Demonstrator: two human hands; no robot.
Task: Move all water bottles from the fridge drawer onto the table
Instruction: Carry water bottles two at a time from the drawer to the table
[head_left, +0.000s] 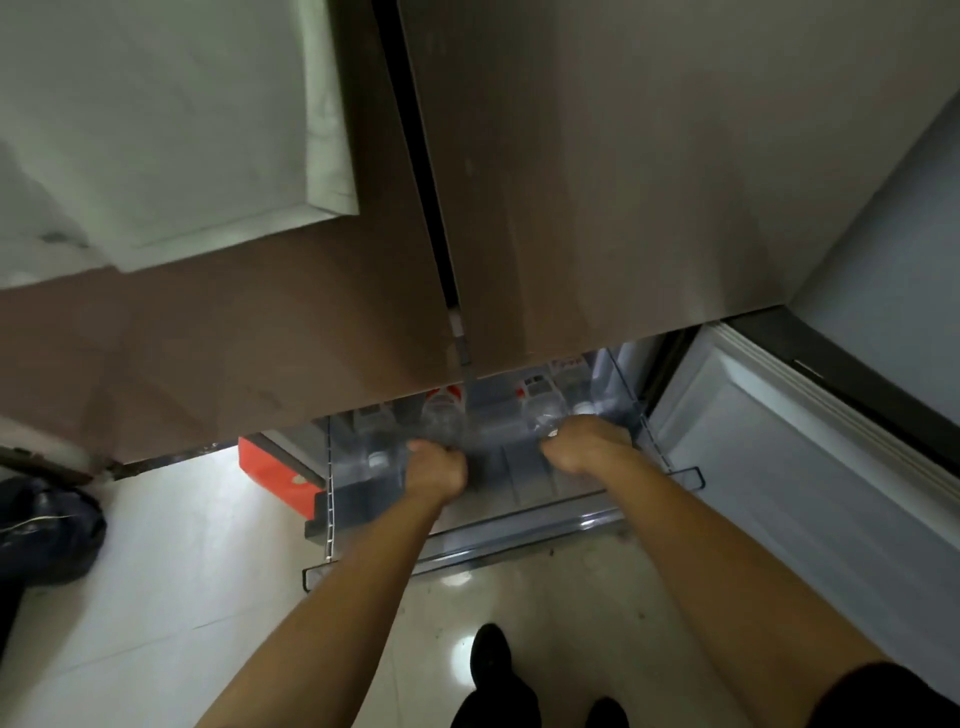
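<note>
Beneath the fridge doors (597, 182), blur half-hides clear water bottles in the pulled-out drawer (519, 525); left hand (435, 467) and right hand (584, 448) each clamp one.

— What's holding everything here?
— A clear fridge drawer (519, 512), pulled out low over the pale tiled floor (171, 561).
— And in it?
— Clear water bottles lying on its ribbed bottom: one at the left (377, 441), one mid-drawer with a red label (443, 415), one further right (543, 408)
</note>
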